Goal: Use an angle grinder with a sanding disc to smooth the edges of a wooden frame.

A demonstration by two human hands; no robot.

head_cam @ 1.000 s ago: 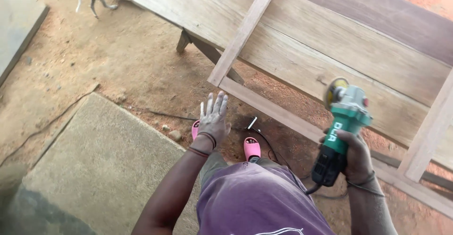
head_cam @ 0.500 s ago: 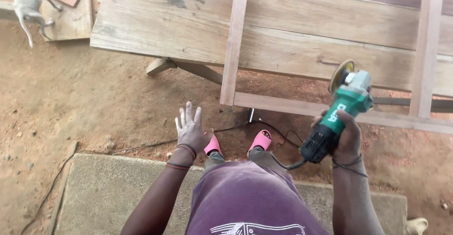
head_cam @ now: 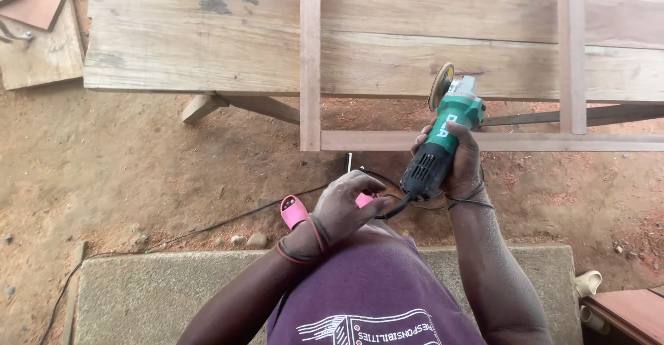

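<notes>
I count one green angle grinder (head_cam: 446,134) with one sanding disc (head_cam: 440,86) on its head and one black cable (head_cam: 207,224) trailing over the dirt. Two hands are in view, my left hand (head_cam: 342,210) and my right hand (head_cam: 453,161). Two pink sandals (head_cam: 293,211) show, the second mostly hidden. One wooden frame (head_cam: 310,61) lies on one plank bench (head_cam: 207,33). Small stones (head_cam: 257,240) number perhaps three; hard to tell.
</notes>
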